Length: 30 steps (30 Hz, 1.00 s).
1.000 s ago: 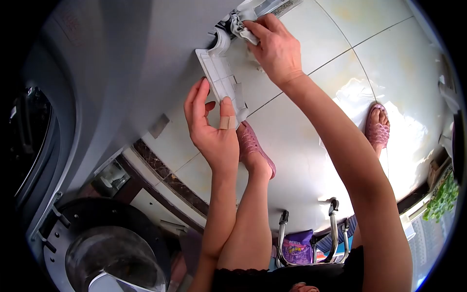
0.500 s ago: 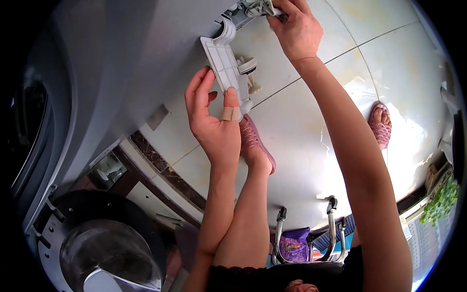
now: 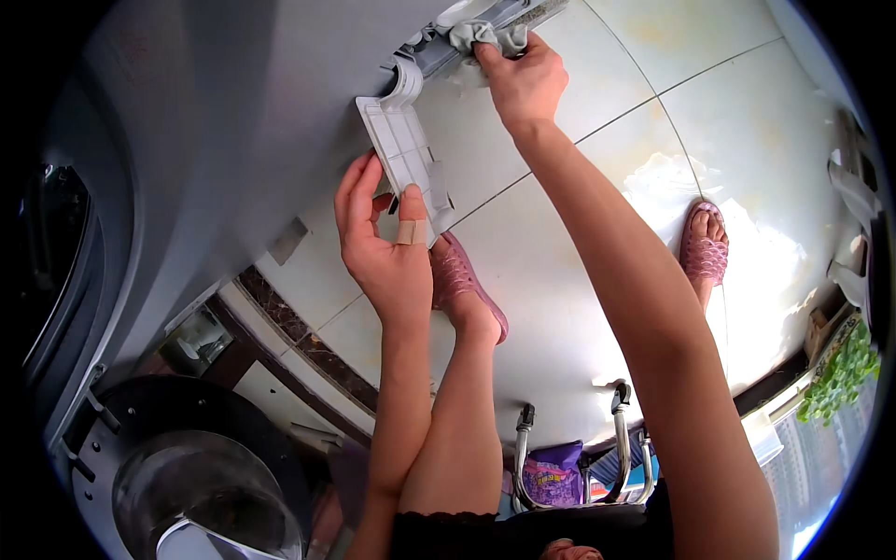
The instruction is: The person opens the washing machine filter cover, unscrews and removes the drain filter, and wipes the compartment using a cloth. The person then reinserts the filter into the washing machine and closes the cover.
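Note:
My left hand (image 3: pixel 385 266), with a bandage on the thumb, pinches the lower end of a white plastic cover flap (image 3: pixel 397 135). The flap stands out from the lower edge of a grey front-loading washing machine (image 3: pixel 252 121), its ribbed inner side and curved arm showing. At the top, my right hand (image 3: pixel 530 84) grips a crumpled pale grey cloth (image 3: pixel 476 37). That cloth presses against the recess (image 3: pixel 431 54) at the machine's base, beyond the flap. Most of the recess's inside is hidden by cloth and flap.
Pale floor tiles (image 3: pixel 560 224) lie below, with a shiny wet-looking patch at right. The machine's round door (image 3: pixel 205 495) hangs open at lower left. My pink-sandalled feet (image 3: pixel 705 247) stand apart. Metal chair legs (image 3: pixel 621 420), a purple packet (image 3: pixel 555 476) and a green plant (image 3: pixel 840 373) are nearby.
My right hand has moved down and left in view with the cloth, closer to the recess. The left hand still holds the flap. A white knobbed part behind the flap no longer shows.

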Tool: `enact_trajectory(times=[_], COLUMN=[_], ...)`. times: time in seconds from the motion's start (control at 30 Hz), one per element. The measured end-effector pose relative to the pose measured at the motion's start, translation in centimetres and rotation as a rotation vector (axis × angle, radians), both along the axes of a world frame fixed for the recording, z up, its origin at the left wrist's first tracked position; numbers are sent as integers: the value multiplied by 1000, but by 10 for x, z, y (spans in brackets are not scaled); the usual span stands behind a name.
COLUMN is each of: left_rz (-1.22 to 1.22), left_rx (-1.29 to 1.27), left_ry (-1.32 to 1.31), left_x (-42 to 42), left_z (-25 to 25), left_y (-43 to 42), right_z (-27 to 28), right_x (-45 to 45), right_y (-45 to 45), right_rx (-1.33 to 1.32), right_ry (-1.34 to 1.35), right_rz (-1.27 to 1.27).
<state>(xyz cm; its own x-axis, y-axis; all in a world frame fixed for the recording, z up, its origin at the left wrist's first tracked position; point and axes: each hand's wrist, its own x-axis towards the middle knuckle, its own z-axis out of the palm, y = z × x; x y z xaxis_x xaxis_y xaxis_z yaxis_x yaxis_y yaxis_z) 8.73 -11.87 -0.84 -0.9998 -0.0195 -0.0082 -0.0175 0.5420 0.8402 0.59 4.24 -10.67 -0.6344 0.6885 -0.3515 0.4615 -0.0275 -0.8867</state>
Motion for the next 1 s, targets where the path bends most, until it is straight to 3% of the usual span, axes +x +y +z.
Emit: enact_trajectory(times=[0.03, 0.07, 0.1, 0.13, 0.17, 0.23, 0.27, 0.33, 0.43, 0.6, 0.77, 1.0], left_rz=[-13, -27, -38, -38, -40, -38, -32, -17, -8, -30, -12, -19], left_rx=[-15, -28, -41, -42, -42, -25, -10, 18, 38, -33, 7, 1], left_ry=[7, 20, 37, 31, 26, 23, 23, 8, 21, 49, 25, 4], left_x=[1, 1, 0, 0, -1, -1, -1, 2, -3, 0, 1, 0], left_z=[-1, -1, -1, -1, -1, -2, -3, -4, -4, -3, -5, -4], left_y=[-1, -3, -4, -6, -6, -4, -3, -5, -4, -14, -12, -10], right_z=[4, 5, -20, -35, -31, -17, -16, 9, -19, 6, -32, 2], right_x=[0, -7, -12, -14, -15, -22, -24, -12, 6, -2, -36, -5], right_y=[15, 33, 59, 72, 77, 62, 51, 16, -29, 17, 11, -7], right_rx=[37, -38, -80, -39, 80, -2, -152, -268, -206, -243, -262, -400], right_ry=[8, -82, 7, 227, 191, 132, 73, -26, -139, 169, 410, -31], right_rz=[45, -133, -322, -345, -276, -287, -422, -364, 43, -309, -537, -193])
